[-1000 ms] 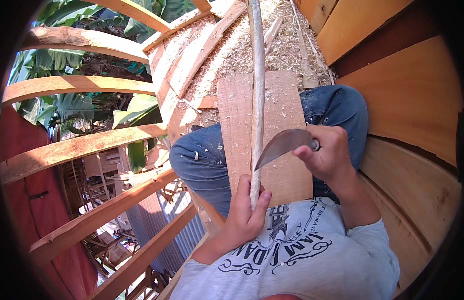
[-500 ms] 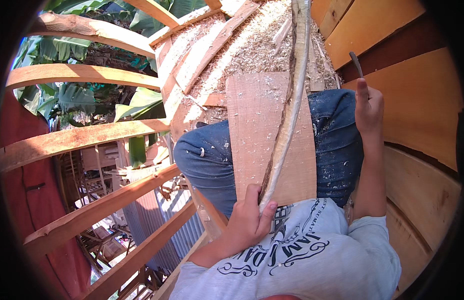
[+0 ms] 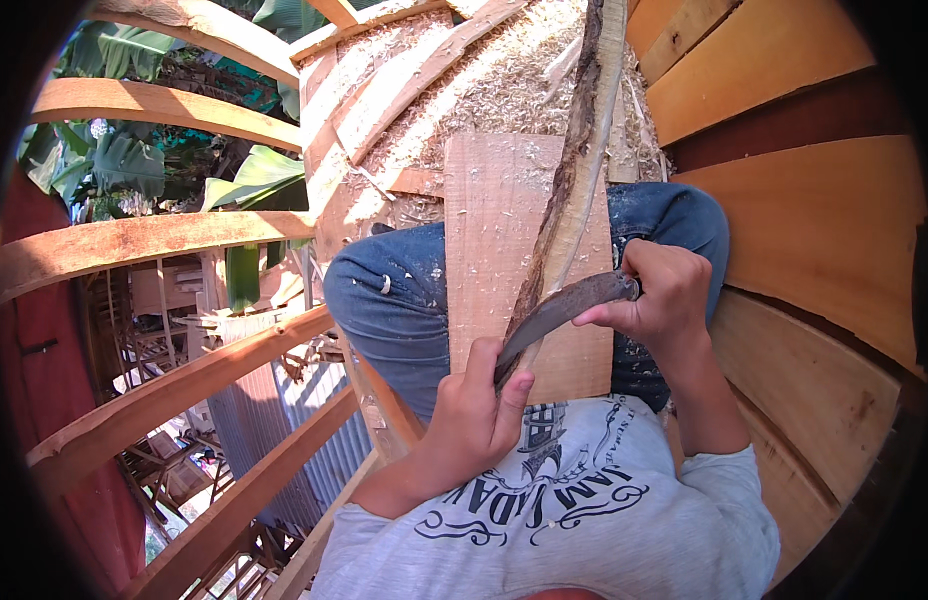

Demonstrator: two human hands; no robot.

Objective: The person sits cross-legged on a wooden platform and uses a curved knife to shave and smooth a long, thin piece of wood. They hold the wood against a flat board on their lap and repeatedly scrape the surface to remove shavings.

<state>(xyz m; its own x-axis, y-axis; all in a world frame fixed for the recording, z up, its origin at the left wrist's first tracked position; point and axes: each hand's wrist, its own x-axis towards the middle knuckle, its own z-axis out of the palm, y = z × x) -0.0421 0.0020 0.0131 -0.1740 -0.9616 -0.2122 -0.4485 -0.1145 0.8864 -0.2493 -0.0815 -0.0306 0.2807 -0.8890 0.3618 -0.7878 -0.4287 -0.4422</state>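
Holding a bark-edged stick (image 3: 579, 175) beneath a curved knife (image 3: 564, 308)

The left hand (image 3: 474, 420) is gripping the stick near its lower end, its fingers clamped on the wood, with the thumb lying on the right side. The right hand (image 3: 664, 290) is closing its fingers around the handle of the knife, and the thumb is pointing along toward the blade. The dark blade is slanting down to the left across the lower stick, its tip ending close beside the left hand; whether the edge is touching the wood, I cannot tell. The stick is running up and away over a flat board (image 3: 484, 230), showing rough dark bark along its left side and pale wood along its right. The board is resting across the person's jeans (image 3: 389, 290), which are carrying scattered flecks, and its near edge is meeting the grey printed shirt (image 3: 584, 510). Beyond the board, pale shavings (image 3: 494, 90) are covering the floor. Wooden rails (image 3: 164, 240) are lining the left side, with green leaves (image 3: 254, 180) and corrugated metal (image 3: 304, 420) showing between them. Broad orange-brown planks (image 3: 814, 235) are standing on the right.
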